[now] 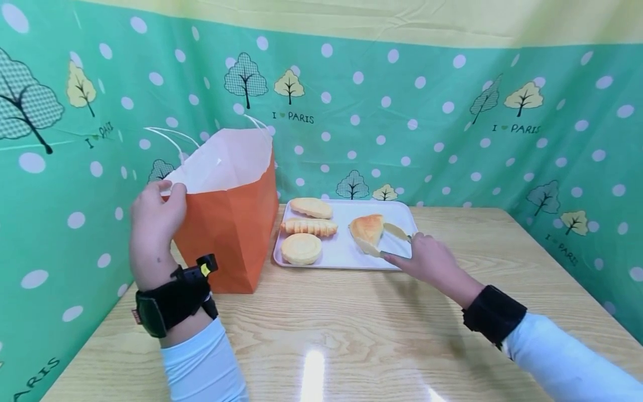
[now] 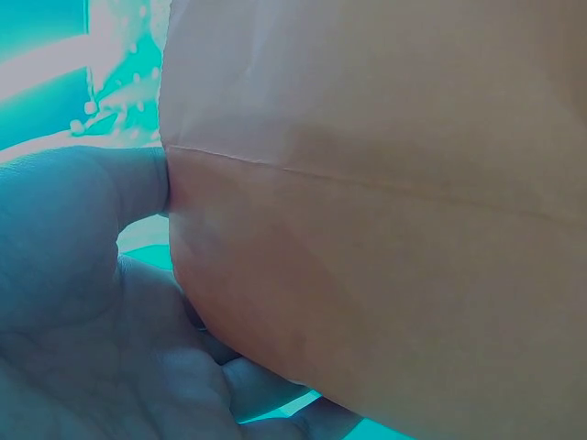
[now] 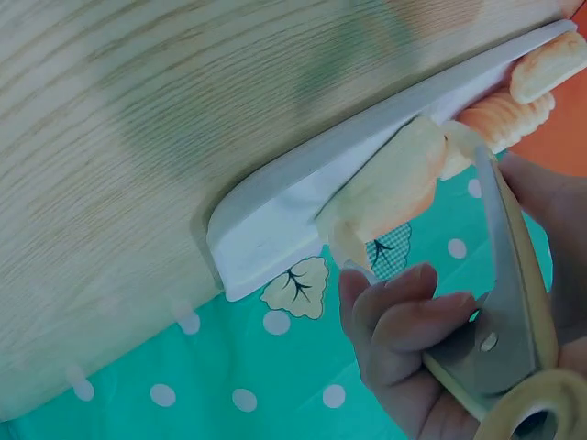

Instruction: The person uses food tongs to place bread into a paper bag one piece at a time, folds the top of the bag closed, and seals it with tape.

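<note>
My left hand [image 1: 157, 220] grips the near left rim of an orange paper bag [image 1: 216, 240] with a white inside and white cord handles. In the left wrist view, the thumb and fingers lie on either side of the bag's edge [image 2: 275, 238]. My right hand [image 1: 432, 258] holds metal tongs [image 3: 515, 293] with beige tips and a ring at the end. The tips stand on both sides of a golden, wedge-shaped bread [image 1: 368, 228], over the right half of a white tray [image 1: 331, 261].
On the tray's left side lie an oval bread [image 1: 311, 207], a ridged twisted bread [image 1: 308, 226] and a round bread [image 1: 301, 249]. The bag stands left of the tray on the wooden table [image 1: 361, 329]. A green printed curtain [image 1: 427, 151] encloses the back and sides.
</note>
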Demonstrator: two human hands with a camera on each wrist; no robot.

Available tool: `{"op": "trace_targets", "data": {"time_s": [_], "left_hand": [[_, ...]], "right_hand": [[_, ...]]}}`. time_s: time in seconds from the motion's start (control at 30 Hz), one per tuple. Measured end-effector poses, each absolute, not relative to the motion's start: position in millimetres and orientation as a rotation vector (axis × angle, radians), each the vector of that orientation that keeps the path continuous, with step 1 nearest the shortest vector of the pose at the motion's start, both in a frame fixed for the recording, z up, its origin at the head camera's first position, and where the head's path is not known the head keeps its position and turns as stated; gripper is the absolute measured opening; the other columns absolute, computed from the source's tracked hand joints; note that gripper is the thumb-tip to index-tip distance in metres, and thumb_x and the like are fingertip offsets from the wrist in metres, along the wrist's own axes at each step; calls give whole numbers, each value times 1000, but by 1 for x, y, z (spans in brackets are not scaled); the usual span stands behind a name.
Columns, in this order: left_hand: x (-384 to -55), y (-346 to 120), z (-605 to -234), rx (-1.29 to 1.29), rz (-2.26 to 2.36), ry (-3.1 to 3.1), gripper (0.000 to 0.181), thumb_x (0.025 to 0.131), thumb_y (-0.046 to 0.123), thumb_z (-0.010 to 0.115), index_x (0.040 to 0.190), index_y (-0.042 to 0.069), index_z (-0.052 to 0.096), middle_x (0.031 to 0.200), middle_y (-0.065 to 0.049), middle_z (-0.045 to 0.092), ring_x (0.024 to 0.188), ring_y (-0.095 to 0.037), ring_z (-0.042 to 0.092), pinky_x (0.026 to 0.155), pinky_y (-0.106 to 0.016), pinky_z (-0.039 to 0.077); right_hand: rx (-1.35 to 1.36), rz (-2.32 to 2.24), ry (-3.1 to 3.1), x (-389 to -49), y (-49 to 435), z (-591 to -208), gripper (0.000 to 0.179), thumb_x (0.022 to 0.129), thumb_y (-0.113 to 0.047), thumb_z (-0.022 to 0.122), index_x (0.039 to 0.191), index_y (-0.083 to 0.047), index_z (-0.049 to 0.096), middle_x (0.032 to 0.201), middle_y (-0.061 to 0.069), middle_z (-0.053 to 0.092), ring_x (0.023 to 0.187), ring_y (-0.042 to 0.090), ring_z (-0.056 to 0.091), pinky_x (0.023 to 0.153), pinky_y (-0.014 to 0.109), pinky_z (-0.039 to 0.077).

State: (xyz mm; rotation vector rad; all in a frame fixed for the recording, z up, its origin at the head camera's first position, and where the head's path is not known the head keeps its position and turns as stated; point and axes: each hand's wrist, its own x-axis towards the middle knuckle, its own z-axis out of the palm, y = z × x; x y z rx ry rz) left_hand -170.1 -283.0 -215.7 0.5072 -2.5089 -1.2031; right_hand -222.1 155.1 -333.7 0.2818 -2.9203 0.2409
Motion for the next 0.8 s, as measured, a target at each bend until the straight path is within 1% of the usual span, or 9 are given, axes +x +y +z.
{"op": "trace_targets", "data": {"time_s": [0.07, 0.17, 0.3, 0.4, 0.43, 0.5, 0.6, 0.67, 0.8], "left_hand": [[-170, -283, -216, 507, -1198, -2509, 68, 94, 45, 21, 149, 4, 16, 124, -26, 43, 104, -39, 42, 71, -43, 41], [-170, -282, -217, 510, -1198, -2508, 68, 94, 45, 21, 149, 4, 16, 124, -26, 43, 104, -39, 41, 70, -43, 40], [-169, -282, -216, 505, -1202, -2510, 68, 94, 45, 21, 149, 4, 15, 134, -28, 40, 108, -41, 40, 76, -46, 42], [-169, -281, -215, 493, -1201, -2516, 69, 94, 45, 21, 149, 4, 15, 136, -29, 40, 110, -41, 40, 81, -50, 43], [-169, -281, -215, 489, -1203, -2517, 69, 94, 45, 21, 149, 3, 15, 137, -29, 39, 111, -41, 39, 83, -52, 43], [-168, -281, -214, 485, -1209, -2518, 69, 94, 45, 21, 149, 3, 15, 140, -30, 37, 114, -42, 39, 91, -57, 42], [-167, -282, -214, 479, -1213, -2522, 70, 94, 46, 21, 149, 3, 14, 143, -30, 35, 116, -42, 38, 95, -59, 40], [-166, -281, -214, 481, -1213, -2519, 70, 95, 46, 21, 149, 3, 14, 143, -30, 35, 117, -43, 38, 96, -60, 40], [-167, -281, -214, 483, -1212, -2515, 69, 95, 45, 22, 149, 3, 14, 143, -30, 36, 117, -43, 38, 97, -60, 41]], "right_hand": [[327, 189, -2906, -226, 158, -333, 71, 71, -65, 62, 83, 4, 54, 67, 13, 54, 53, 23, 48, 43, 34, 41], [422, 125, -2925, -236, 169, -330, 77, 70, -69, 60, 93, 4, 56, 74, 14, 58, 57, 22, 50, 48, 36, 45], [566, 90, -2962, -251, 190, -324, 77, 71, -67, 60, 104, 2, 58, 87, 16, 64, 66, 23, 55, 58, 41, 51], [591, 84, -2991, -260, 203, -320, 80, 72, -65, 62, 111, 4, 56, 97, 20, 65, 75, 26, 59, 66, 47, 54], [571, 73, -2998, -262, 205, -320, 80, 72, -66, 61, 110, 4, 57, 95, 20, 65, 74, 26, 59, 65, 46, 54], [548, 62, -2989, -265, 206, -321, 79, 70, -71, 59, 99, 3, 58, 82, 16, 62, 66, 25, 57, 57, 40, 51], [502, 84, -2957, -262, 200, -330, 71, 70, -72, 57, 80, -2, 55, 61, 6, 48, 52, 19, 45, 45, 31, 36], [478, 133, -2944, -260, 195, -339, 69, 72, -72, 55, 74, -4, 52, 57, 3, 41, 49, 18, 41, 43, 30, 30], [394, 221, -2924, -253, 181, -352, 69, 75, -69, 54, 79, 0, 53, 62, 7, 48, 52, 20, 45, 43, 31, 33]]}}
